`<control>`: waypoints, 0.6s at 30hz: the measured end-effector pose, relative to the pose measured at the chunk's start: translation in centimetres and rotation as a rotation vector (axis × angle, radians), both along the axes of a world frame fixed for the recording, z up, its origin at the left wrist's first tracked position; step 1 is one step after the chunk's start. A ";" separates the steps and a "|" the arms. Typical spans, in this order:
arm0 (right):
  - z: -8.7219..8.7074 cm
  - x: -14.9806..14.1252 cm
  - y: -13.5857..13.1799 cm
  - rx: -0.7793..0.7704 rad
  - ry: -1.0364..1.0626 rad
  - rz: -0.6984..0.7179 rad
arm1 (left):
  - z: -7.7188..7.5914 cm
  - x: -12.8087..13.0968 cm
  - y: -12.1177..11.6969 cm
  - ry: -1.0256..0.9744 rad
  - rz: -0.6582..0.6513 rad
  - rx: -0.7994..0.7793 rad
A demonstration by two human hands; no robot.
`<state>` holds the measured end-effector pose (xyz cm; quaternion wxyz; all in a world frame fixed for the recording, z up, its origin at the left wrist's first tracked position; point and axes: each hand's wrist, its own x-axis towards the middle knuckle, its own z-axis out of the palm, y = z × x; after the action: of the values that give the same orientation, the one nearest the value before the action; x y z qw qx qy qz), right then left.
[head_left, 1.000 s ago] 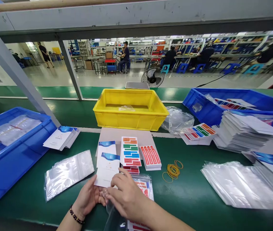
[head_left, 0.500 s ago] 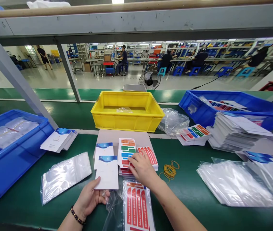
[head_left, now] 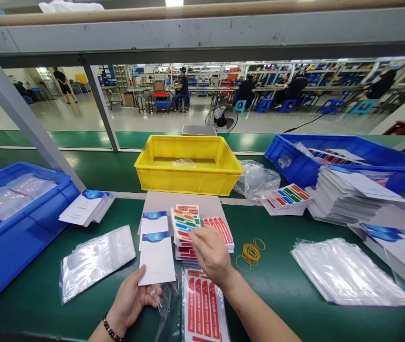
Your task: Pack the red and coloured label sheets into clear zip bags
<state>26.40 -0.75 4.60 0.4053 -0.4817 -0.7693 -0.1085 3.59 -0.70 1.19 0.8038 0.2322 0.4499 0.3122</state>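
My left hand (head_left: 131, 300) pinches the mouth of a clear plastic bag (head_left: 202, 306) that holds a sheet of red labels, and its thumb rests on the bottom edge of a white card with a blue band (head_left: 157, 257). My right hand (head_left: 208, 253) is closed on a multicoloured sticker sheet (head_left: 184, 222), lifted and tilted above the stack of the same sheets (head_left: 186, 249). A stack of red label sheets (head_left: 220, 232) lies just right of it. A second white card (head_left: 154, 221) lies behind the first.
A yellow bin (head_left: 188, 164) stands behind the stacks. Blue crates sit at the left (head_left: 13, 223) and far right (head_left: 341, 156). Clear bags lie at the left (head_left: 95, 259) and right (head_left: 345, 273). Yellow rubber bands (head_left: 250, 251), booklets (head_left: 86, 207) and paper stacks (head_left: 352, 194) surround the work spot.
My right hand left the bag, reached to the multicoloured sticker stack and has lifted the top sheet. My left hand stays on the bag's mouth.
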 end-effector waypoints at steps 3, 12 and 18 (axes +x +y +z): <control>-0.3 -3.1 -1.0 0.025 -0.052 0.176 | 0.0 0.3 -0.8 -0.022 0.002 -0.006; -2.9 -6.9 -2.0 -0.230 0.008 0.289 | -0.1 0.3 -1.4 -0.023 0.032 0.081; -1.9 -4.9 -3.1 -0.784 0.976 0.086 | 0.8 0.0 -3.2 -0.035 -0.095 0.142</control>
<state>21.50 -3.81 2.67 0.5071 -0.5572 -0.4971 0.4305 3.57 -3.95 2.02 0.8070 0.3044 0.4008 0.3088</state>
